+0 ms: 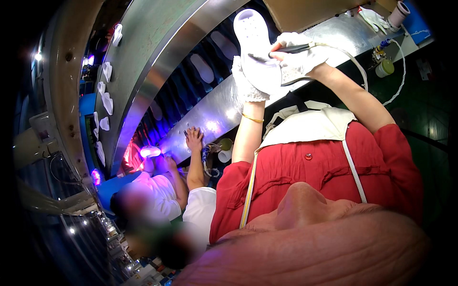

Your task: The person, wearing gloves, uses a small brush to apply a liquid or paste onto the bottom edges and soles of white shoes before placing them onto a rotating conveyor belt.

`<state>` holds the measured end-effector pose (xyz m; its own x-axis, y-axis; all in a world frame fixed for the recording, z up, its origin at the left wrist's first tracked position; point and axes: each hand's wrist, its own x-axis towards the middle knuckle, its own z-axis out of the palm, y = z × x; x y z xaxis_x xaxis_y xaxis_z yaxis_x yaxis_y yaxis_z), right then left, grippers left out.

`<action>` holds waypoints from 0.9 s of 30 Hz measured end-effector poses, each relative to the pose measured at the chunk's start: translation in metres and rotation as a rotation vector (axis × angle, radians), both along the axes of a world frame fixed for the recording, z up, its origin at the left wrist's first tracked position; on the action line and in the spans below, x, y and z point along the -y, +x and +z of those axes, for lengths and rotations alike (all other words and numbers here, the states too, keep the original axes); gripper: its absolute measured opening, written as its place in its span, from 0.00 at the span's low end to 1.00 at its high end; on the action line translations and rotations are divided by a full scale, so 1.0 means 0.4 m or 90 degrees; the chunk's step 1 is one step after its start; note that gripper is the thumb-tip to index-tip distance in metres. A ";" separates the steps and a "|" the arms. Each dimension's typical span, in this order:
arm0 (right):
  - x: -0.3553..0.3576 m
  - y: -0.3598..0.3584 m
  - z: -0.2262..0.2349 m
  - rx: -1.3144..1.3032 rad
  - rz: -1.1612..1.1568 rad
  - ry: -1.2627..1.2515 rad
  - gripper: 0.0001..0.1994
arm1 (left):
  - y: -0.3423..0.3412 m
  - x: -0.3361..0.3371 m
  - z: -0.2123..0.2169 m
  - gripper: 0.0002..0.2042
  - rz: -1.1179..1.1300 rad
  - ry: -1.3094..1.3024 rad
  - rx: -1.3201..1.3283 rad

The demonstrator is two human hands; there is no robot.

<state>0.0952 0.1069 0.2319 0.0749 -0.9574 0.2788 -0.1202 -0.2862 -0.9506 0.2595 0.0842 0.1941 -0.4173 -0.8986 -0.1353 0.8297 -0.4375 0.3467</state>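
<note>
A white shoe sole (253,40) stands out over the metal ledge, its toe end up and its lower end toward me. My left hand (244,86), in a white glove, is closed round the sole's left edge near its lower end. My right hand (298,59) wears a white glove with bare fingertips. Its fingers grip a black pen-like tool (296,48) with a pale hose (346,49) at its rear. The tool's dark tip lies over the sole's middle; the glare hides whether it touches. Part of the sole's lower end is overexposed.
Pale soles (202,68) lie on a dark slatted rack beyond the metal ledge (222,97). White pieces (108,103) rest on a green belt (157,33). At left, co-workers sit near a purple-lit lamp (150,151). White gloves (373,19) and a pink spool (399,14) lie at upper right.
</note>
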 end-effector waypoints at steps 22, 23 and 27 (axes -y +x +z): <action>0.108 -0.063 0.011 -0.080 -0.044 -0.327 0.07 | 0.009 -0.045 0.056 0.32 -0.069 0.013 0.028; 0.081 -0.033 0.014 -0.165 -0.059 -0.394 0.09 | 0.018 -0.029 0.045 0.32 -0.057 0.020 0.028; -0.011 -0.026 -0.022 0.023 0.120 -0.005 0.10 | 0.016 -0.020 0.026 0.31 -0.027 -0.050 0.026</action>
<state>0.0849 0.1113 0.2233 0.2431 -0.9252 0.2914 -0.0290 -0.3072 -0.9512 0.2659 0.0921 0.2046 -0.4512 -0.8887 -0.0821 0.7956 -0.4422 0.4142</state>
